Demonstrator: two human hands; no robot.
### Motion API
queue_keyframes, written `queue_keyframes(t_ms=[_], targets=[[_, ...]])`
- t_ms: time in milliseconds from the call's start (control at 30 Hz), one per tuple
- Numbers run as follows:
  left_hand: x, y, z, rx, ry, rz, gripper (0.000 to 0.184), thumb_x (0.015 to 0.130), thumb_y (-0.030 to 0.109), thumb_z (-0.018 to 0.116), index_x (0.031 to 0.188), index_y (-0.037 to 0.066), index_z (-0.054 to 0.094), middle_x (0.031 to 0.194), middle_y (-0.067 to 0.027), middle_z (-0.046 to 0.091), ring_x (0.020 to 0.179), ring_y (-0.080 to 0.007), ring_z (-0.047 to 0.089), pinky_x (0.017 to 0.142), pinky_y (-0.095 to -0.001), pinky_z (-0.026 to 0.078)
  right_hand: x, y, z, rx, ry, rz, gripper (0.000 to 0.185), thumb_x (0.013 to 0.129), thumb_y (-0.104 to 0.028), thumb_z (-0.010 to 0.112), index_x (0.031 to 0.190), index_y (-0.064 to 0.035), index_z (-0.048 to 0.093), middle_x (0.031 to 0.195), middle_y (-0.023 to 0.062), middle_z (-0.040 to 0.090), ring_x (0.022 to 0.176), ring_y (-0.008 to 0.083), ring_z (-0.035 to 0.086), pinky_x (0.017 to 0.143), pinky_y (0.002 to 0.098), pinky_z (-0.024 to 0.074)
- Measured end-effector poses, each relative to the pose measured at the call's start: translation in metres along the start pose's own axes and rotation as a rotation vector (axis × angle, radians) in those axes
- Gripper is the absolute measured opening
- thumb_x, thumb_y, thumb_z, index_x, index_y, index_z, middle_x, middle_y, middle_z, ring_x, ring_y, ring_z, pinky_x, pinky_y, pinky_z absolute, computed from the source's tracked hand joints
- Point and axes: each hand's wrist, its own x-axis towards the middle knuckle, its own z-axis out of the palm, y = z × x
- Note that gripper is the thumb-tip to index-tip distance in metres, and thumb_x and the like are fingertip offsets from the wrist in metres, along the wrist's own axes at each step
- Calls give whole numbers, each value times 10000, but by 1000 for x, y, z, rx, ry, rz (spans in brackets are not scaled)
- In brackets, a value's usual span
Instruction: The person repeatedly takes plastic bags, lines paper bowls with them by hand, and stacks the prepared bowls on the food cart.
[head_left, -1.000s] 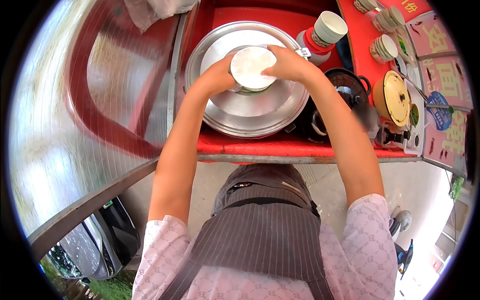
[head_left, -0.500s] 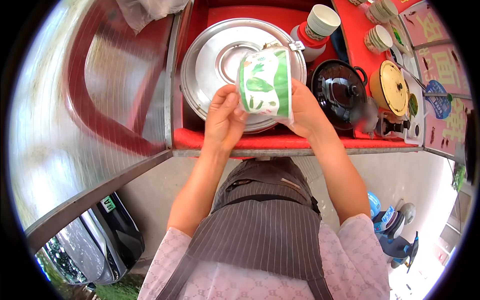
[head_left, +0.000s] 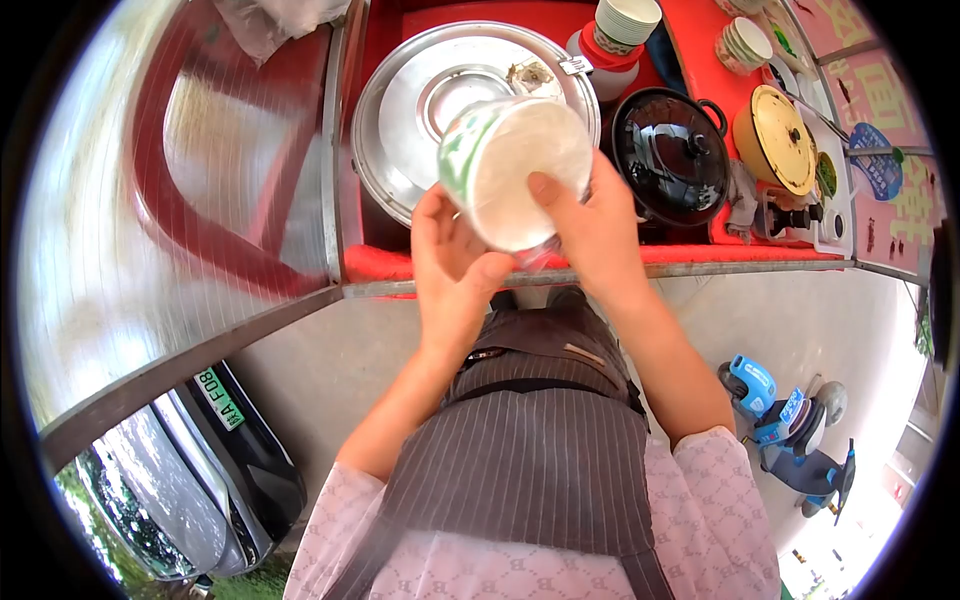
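Observation:
A stack of paper bowls [head_left: 525, 190] in clear plastic wrap is held up over the cart, tilted so that a round white end faces me. Green leaf print shows along its left side. My right hand [head_left: 600, 230] grips the stack from the right, its thumb pressed on the white end and its other fingers hidden behind. Cupped at the lower left is my left hand [head_left: 448, 265], fingers apart and the thumb clear of the bowls; its fingertips lie close against the side, and whether they bear weight I cannot tell. Loose wrap [head_left: 540, 255] hangs below.
Behind the bowls is a large round metal lid [head_left: 400, 130]. To the right stand a dark lidded pot [head_left: 670, 155], a yellow lidded pot [head_left: 775, 140] and stacked paper bowls [head_left: 625, 22]. A metal rail [head_left: 700, 268] edges the cart; a scooter [head_left: 790, 420] is beyond it.
The stack has turned from its printed side to its white end. My right thumb has come onto that end, and my left hand has opened from a pinch. The view has shifted.

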Motion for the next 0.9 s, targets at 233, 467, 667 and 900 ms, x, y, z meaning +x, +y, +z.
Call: queue_keyframes(t_ms=[233,467,667,900], targets=[[22,29,-5,-588,129,-335,737,1020,606,376,1479,30,378,1422,-120,533,1252,-303,562,1049,-440,459,-27,-4,-11,280,-380,146,674,939,-105,703,1523,-28,375,1014,56,597,848,101,587,656,262,537],[-2,34,-11,-681,-53,-547,780,1020,634,321,1474,5,403,1385,-172,568,1231,-302,602,1055,-439,500,-22,21,-29,147,-263,-25,250,957,-6,625,1201,44,622,1139,100,688,1019,145,663,878,298,550],[-18,27,-4,-420,-105,-657,779,1010,619,372,1463,-13,409,1375,-190,568,1186,-294,632,1018,-399,528,-8,19,-29,-3,-392,-70,275,907,-8,667,1176,46,650,1104,78,677,948,155,674,862,290,547],[-6,-15,-36,74,24,-250,714,984,608,500,1284,-40,505,1196,-150,589,1062,-212,597,931,-357,485,-50,-35,-37,-796,-181,-705,242,828,16,648,1070,14,652,1006,153,647,884,306,660,770,398,542]])
